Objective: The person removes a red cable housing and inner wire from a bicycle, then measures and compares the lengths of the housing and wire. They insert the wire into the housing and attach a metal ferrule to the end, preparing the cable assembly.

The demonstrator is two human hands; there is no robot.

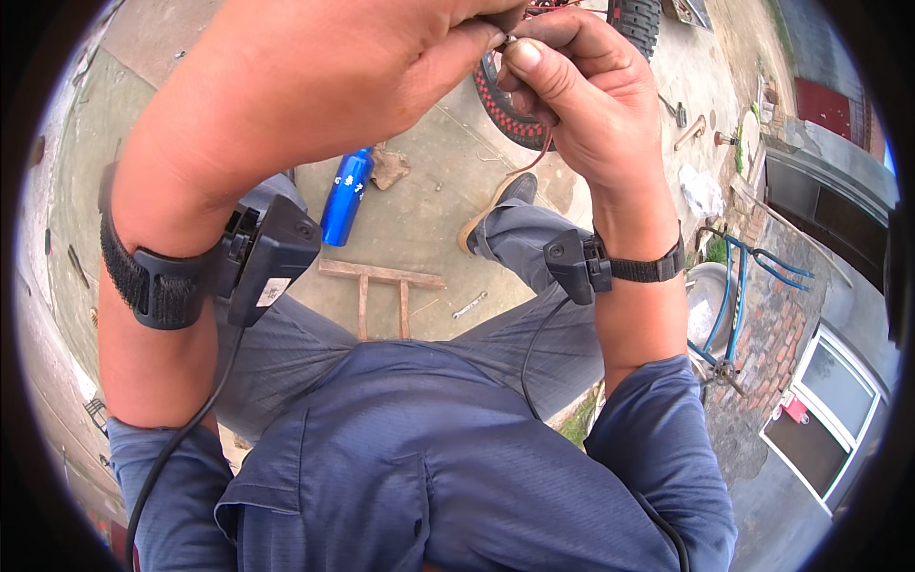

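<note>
At the top of the head view, my left hand (400, 67) and my right hand (596, 100) meet fingertip to fingertip. Both are closed in a pinch at a small metal piece (510, 41), mostly covered by the fingers, so its kind does not show. A thin reddish-brown cable or wire (546, 153) hangs below my right hand and curves down toward the ground; its upper end is hidden. Behind the hands is a wheel with a black and red tyre (510, 122). Another knobbly black tyre (637, 24) shows beyond my right hand.
On the concrete lie a blue bottle (347, 195), a stone (390, 166), a wooden frame (381, 275) and a spanner (469, 305). A blue bicycle frame (734, 296) stands right, near a brick wall (762, 353). White plastic (702, 191) lies nearby. Cabled black devices (276, 257) are strapped to both wrists.
</note>
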